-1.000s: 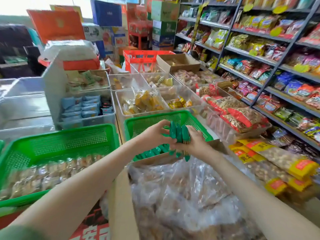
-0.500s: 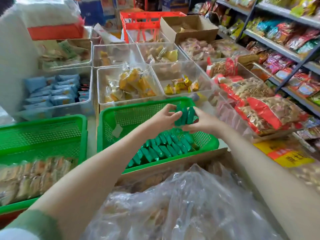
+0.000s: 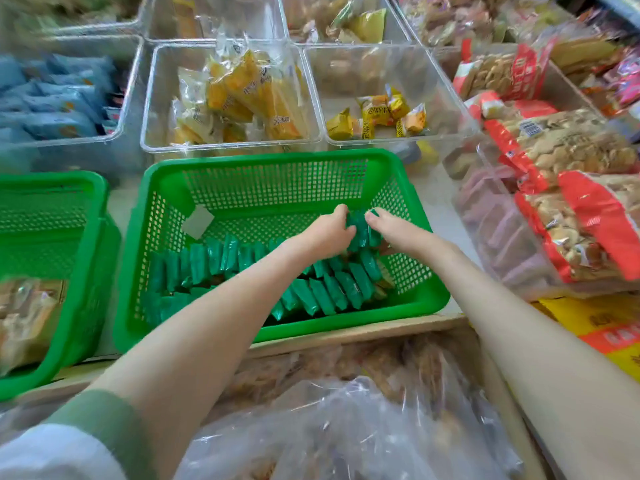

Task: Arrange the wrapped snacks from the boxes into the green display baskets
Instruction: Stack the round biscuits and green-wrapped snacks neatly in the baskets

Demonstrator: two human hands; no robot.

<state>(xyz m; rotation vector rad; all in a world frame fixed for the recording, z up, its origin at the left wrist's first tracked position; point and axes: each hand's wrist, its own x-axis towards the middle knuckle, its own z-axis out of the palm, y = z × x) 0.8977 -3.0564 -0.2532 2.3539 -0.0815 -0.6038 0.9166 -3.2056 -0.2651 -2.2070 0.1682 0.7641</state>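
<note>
Shop counter, crowded with clear bins (image 3: 381, 50) of yellow packets. Over the middle green basket (image 3: 277, 157), the left hand (image 3: 325, 233) and right hand (image 3: 391, 230) pinch a small bundle of green wrapped snacks (image 3: 360, 226) between curled fingers, forearms reaching forward. Rows of green packets (image 3: 311, 292) lie below. A plastic-lined box (image 3: 346, 427) sits nearest; another green basket (image 3: 52, 178) stands left.

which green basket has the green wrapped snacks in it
The centre green basket, the one the left hand and right hand reach into; rows of green wrapped snacks lie along its near side. The left green basket holds pale snacks instead.
</note>
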